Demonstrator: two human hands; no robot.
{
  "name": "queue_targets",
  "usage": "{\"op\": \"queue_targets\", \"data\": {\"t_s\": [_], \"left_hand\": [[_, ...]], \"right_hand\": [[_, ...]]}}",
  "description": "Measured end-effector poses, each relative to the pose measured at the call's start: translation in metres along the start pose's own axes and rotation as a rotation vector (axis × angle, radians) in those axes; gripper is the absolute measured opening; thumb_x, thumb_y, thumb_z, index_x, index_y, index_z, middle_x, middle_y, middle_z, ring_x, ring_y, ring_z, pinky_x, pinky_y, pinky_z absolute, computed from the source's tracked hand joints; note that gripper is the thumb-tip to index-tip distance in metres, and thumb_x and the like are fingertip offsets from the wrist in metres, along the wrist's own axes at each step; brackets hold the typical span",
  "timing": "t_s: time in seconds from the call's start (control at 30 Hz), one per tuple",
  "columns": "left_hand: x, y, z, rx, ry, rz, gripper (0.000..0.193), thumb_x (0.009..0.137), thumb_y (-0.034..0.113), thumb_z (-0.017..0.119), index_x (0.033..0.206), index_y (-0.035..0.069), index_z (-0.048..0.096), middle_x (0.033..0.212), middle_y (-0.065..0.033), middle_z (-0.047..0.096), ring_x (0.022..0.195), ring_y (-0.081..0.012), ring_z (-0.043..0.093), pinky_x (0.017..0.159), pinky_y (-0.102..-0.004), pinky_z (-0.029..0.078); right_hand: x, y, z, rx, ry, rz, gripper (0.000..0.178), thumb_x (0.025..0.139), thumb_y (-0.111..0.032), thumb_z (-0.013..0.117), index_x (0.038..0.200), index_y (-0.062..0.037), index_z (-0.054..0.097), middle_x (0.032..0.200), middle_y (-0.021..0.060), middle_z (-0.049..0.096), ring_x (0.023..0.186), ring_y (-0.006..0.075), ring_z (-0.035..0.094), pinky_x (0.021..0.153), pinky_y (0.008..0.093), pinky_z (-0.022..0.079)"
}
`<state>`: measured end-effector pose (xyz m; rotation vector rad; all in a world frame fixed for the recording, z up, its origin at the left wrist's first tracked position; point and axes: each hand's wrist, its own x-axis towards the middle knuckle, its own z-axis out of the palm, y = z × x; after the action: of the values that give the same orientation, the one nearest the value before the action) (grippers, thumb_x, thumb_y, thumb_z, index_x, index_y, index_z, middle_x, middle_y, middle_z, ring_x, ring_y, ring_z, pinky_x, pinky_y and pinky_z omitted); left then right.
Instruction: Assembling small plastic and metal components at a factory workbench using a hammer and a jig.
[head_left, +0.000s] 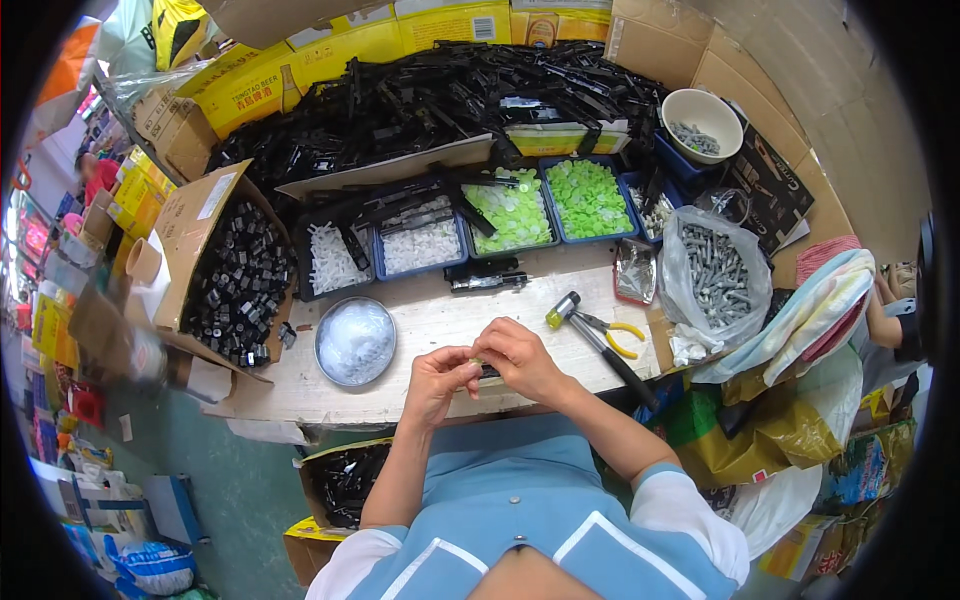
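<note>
Small black part [487, 371], long axis lying left-right, pinched between both hands, left [437, 378] and right [520, 357], above the wooden bench [440, 320].

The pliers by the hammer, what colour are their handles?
Yellow handles on the pliers, seen best in the head view.

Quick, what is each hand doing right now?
Left hand: fingers curled shut, pinching a small dark part together with the other hand.
Right hand: fingers closed on the same small dark part.
</note>
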<state>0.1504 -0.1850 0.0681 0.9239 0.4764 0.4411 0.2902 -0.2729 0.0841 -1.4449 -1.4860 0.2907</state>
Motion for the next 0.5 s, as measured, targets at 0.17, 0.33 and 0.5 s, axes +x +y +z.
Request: {"op": "queue_targets", "data": {"t_s": [0.17,0.33,0.5], "left_hand": [[-0.003,-0.004,-0.002,-0.053,0.098,-0.049,0.016,0.080,0.003,0.059,0.094,-0.005,0.057,0.072,-0.0107,0.059,0.055,-0.0150,0.056,0.045,-0.0271,0.049],[0.006,-0.011,-0.004,-0.119,0.134,-0.034,0.012,0.082,0.006,0.056,0.088,-0.004,0.056,0.069,-0.0101,0.056,0.048,-0.0150,0.053,0.040,-0.0275,0.047],[0.012,-0.012,-0.002,-0.190,0.081,0.017,0.015,0.082,0.011,0.060,0.087,-0.003,0.058,0.070,-0.0084,0.059,0.050,-0.0113,0.054,0.040,-0.0248,0.046]], "right_hand": [[-0.008,0.001,0.015,0.107,0.133,0.048,0.016,0.073,0.004,0.058,0.087,-0.0006,0.062,0.080,0.0095,0.055,0.074,0.0221,0.056,0.063,0.0278,0.046],[-0.006,0.008,0.013,0.011,0.125,-0.004,0.020,0.072,0.005,0.058,0.091,-0.0012,0.062,0.082,0.0105,0.055,0.075,0.0220,0.056,0.063,0.0274,0.046],[-0.009,0.007,0.015,-0.020,0.184,0.042,0.013,0.068,-0.001,0.064,0.081,-0.0031,0.061,0.077,0.0078,0.056,0.073,0.0233,0.054,0.063,0.0312,0.043]]}}
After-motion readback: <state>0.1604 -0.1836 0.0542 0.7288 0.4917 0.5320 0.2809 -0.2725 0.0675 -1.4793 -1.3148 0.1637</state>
